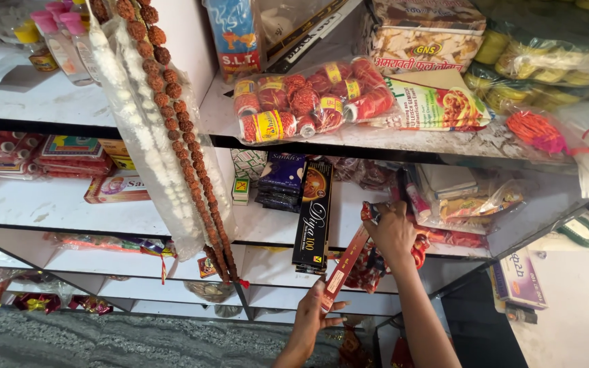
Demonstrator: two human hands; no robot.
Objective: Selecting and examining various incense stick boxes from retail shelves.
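Looking down through the head camera, I see a long, narrow red packet held between my two hands in front of the shelves. Its long axis runs on a slant, from low and left up to high and right. My left hand has its grip clamped on the lower end, thumb across the face. My right hand is closed over the upper end, just at the front edge of the middle shelf, so the right hand is the nearer to that shelf and to the goods packed on it.

Just left of the packet, a tall black box stands upright at the same shelf edge, near the packet but not touching it as far as I can tell. Further left, a clear bag of brown bead strings and white beads hangs down across the shelves. On the upper shelf lies a bag of red thread spools. Below, a grey stone counter runs along the bottom edge.
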